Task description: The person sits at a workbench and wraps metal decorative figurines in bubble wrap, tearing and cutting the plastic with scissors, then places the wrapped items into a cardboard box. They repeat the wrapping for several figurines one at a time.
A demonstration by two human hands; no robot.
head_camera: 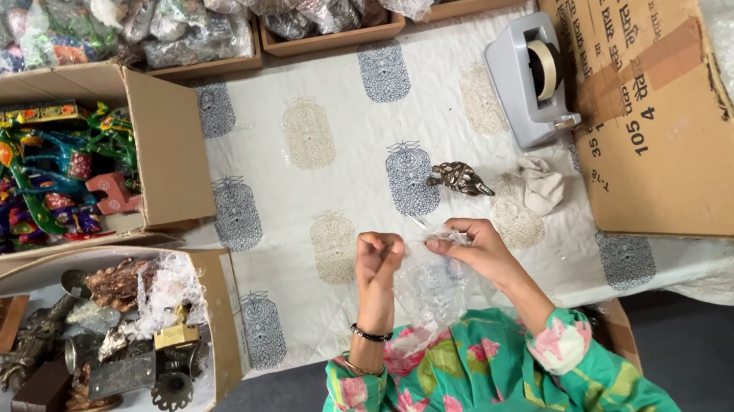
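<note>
Hands | left grip (376,256) pinched on clear plastic bag (427,287) | right grip (464,241) pinched on it too

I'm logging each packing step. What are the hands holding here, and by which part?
Both hands hold a clear plastic bag: the left hand and right hand pinch its top edge, and the bag hangs below.

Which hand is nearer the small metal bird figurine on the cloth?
Right. The right hand sits just below the metal bird figurine; the left hand is farther off, down-left.
</note>
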